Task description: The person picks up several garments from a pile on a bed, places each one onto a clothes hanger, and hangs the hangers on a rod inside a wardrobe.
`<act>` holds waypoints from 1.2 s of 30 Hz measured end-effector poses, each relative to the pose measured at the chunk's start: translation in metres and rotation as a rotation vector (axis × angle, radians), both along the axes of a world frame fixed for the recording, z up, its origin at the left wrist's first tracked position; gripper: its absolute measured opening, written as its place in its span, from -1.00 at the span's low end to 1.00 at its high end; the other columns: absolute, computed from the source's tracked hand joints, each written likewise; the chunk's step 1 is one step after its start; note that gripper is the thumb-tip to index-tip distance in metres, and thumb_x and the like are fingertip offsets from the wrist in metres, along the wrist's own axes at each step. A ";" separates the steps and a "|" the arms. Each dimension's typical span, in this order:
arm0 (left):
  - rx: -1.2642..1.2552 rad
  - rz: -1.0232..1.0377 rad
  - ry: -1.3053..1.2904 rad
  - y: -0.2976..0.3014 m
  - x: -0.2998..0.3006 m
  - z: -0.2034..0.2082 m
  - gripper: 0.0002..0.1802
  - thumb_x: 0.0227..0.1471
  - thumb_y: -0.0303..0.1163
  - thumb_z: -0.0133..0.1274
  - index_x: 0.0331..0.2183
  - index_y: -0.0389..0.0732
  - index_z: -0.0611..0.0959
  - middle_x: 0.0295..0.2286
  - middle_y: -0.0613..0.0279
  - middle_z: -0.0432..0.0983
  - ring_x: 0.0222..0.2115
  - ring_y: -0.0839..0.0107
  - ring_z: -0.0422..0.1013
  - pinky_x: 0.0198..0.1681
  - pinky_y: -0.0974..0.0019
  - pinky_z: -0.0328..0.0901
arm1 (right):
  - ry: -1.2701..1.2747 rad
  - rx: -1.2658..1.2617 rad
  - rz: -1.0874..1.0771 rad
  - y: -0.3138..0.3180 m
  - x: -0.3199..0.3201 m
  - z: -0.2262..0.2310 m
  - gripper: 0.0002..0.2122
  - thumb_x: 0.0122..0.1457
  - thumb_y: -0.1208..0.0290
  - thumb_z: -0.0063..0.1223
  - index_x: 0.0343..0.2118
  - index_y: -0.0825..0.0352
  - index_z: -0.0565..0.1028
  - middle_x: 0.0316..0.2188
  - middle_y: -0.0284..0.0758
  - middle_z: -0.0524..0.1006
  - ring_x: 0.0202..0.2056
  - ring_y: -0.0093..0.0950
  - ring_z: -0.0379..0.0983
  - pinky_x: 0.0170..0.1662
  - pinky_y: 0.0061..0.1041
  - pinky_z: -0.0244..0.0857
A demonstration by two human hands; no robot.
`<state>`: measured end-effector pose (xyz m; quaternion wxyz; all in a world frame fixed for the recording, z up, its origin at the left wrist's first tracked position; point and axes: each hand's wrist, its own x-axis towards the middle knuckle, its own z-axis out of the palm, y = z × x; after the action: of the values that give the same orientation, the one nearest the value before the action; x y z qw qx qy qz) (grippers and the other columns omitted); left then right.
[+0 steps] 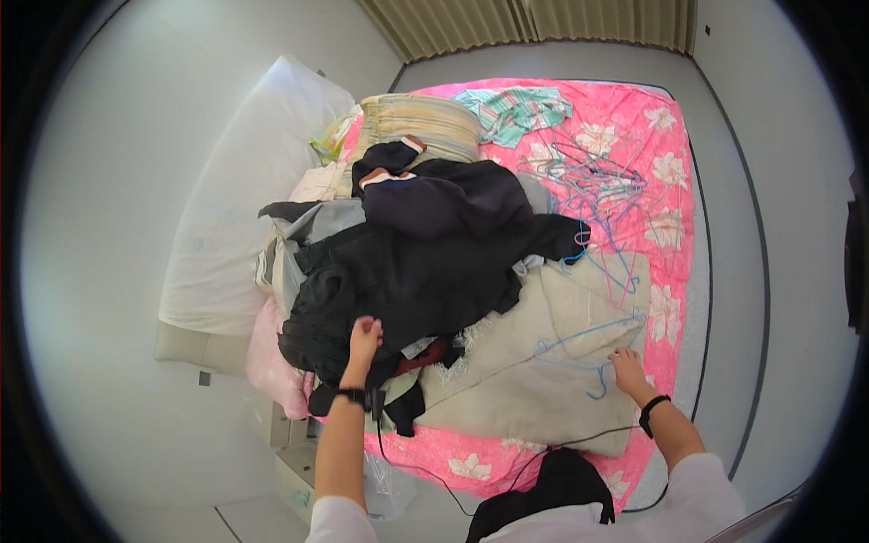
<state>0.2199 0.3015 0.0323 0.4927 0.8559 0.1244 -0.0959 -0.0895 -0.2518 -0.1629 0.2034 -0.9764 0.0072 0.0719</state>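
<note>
My left hand (pixel 366 337) is over the near left part of a heap of black clothes (pixel 425 271). Its fingers are loosely bent and a little apart, and I see nothing in them. Out to the right, my right hand (pixel 626 369) has its fingers closed at the side of a blue clothes hanger (pixel 588 337). That hanger lies over a beige blanket (pixel 534 398), its hook pointing toward me. A dark jacket (pixel 444 201) with striped cuffs tops the heap.
Several tangled hangers (pixel 593 176) lie on the pink flowered bedsheet (pixel 668 226). At the far end are a striped pillow (pixel 425 122) and a green checked cloth (pixel 520 110). A black cable (pixel 425 469) runs across the near edge from my left wrist. A white-covered headboard (pixel 244 199) stands left.
</note>
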 end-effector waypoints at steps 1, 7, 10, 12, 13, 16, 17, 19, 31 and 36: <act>-0.055 0.028 -0.017 -0.007 0.030 0.002 -0.57 0.07 -0.23 0.11 -0.09 -0.23 0.41 -0.29 0.25 0.43 -0.39 0.49 0.43 -0.41 0.42 0.38 | -0.019 0.001 0.008 -0.001 -0.003 -0.008 -0.53 -0.16 0.66 0.04 -0.07 0.26 0.43 -0.12 -0.16 0.37 0.02 -0.18 0.24 0.07 -0.17 0.13; -0.430 0.203 -0.169 -0.119 0.157 0.019 -0.05 0.00 -0.32 0.20 0.21 -0.21 -0.07 -0.06 0.09 0.25 -0.14 0.29 0.34 -0.21 0.24 0.38 | 0.034 -0.001 -0.401 -0.023 -0.035 -0.058 -0.37 -0.10 0.62 0.05 0.14 0.24 0.22 -0.02 -0.13 0.33 0.02 -0.17 0.27 0.10 -0.15 0.10; -0.532 0.208 -0.184 -0.145 0.191 0.021 0.03 0.01 -0.36 0.18 0.25 -0.05 -0.20 0.00 0.08 0.22 -0.06 0.18 0.30 -0.19 0.19 0.37 | 0.367 0.072 -0.401 -0.027 -0.038 -0.042 -0.44 -0.05 0.52 0.04 0.12 0.24 0.25 0.04 -0.08 0.30 0.03 -0.17 0.29 0.10 -0.12 0.09; -0.588 0.232 -0.178 -0.163 0.203 0.015 -0.09 0.04 -0.38 0.15 0.22 -0.06 -0.10 -0.10 0.11 0.30 -0.21 0.23 0.38 -0.29 0.24 0.39 | 0.316 -0.051 -0.281 -0.027 -0.050 -0.053 -0.53 -0.02 0.46 0.01 0.04 0.26 0.36 0.01 -0.13 0.34 0.03 -0.22 0.27 0.08 -0.08 0.10; -0.608 0.282 -0.178 -0.173 0.205 0.016 -0.19 0.07 -0.37 0.12 0.21 -0.08 0.02 -0.18 0.14 0.37 -0.28 0.29 0.41 -0.35 0.28 0.38 | 0.315 -0.040 -0.302 -0.027 -0.049 -0.054 -0.53 -0.02 0.46 0.01 0.04 0.26 0.36 0.01 -0.13 0.34 0.03 -0.22 0.27 0.08 -0.08 0.10; -0.288 0.094 -0.124 -0.130 0.218 0.009 -0.63 0.12 -0.32 0.04 -0.03 -0.15 0.44 -0.38 0.23 0.46 -0.46 0.38 0.40 -0.46 0.42 0.31 | -0.292 -0.067 -0.179 -0.009 -0.012 -0.042 -0.66 -0.04 0.46 0.00 -0.12 0.25 0.48 -0.14 -0.25 0.42 -0.04 -0.29 0.28 0.07 -0.09 0.10; -0.203 -0.199 -0.156 -0.223 0.183 -0.016 -0.81 0.14 -0.32 -0.06 -0.35 -0.18 0.60 -0.52 0.32 0.44 -0.58 0.49 0.32 -0.55 0.46 0.23 | -0.277 -0.173 -0.189 -0.022 -0.026 -0.039 -0.67 -0.06 0.47 0.03 -0.14 0.26 0.48 -0.15 -0.24 0.42 -0.04 -0.26 0.28 0.09 -0.11 0.08; 0.143 -0.799 -0.756 -0.268 0.130 -0.048 -0.83 0.09 -0.47 -0.11 -0.38 -0.22 0.60 -0.56 0.34 0.39 -0.63 0.59 0.27 -0.61 0.46 0.17 | -0.329 -0.232 -0.148 -0.022 -0.022 -0.046 -0.67 -0.09 0.48 0.05 -0.17 0.26 0.48 -0.17 -0.24 0.41 -0.05 -0.24 0.27 0.11 -0.13 0.06; 1.448 -0.694 -0.451 -0.112 0.209 -0.019 -0.79 -0.08 -0.53 0.08 -0.31 -0.38 0.56 -0.04 -0.27 0.32 -0.22 -0.15 0.42 -0.11 0.00 0.35 | -0.150 0.116 -0.402 -0.026 -0.082 -0.044 -0.55 0.03 0.49 -0.08 0.06 0.28 0.34 0.03 -0.12 0.33 0.09 -0.14 0.19 0.16 -0.06 0.02; 1.237 -0.754 -0.473 -0.220 0.140 -0.022 -0.68 -0.14 -0.39 0.21 -0.34 -0.32 0.47 -0.43 -0.12 0.50 -0.32 -0.07 0.45 -0.27 -0.02 0.34 | 0.086 -0.059 -0.397 -0.012 -0.075 -0.070 -0.53 0.05 0.51 -0.10 0.10 0.30 0.29 -0.04 -0.14 0.36 0.04 -0.18 0.26 0.18 -0.06 -0.01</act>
<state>0.3596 0.0816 0.0100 -0.1294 0.9583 -0.2544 0.0154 -0.1644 -0.2638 -0.2325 0.1843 -0.9574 0.2103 0.0719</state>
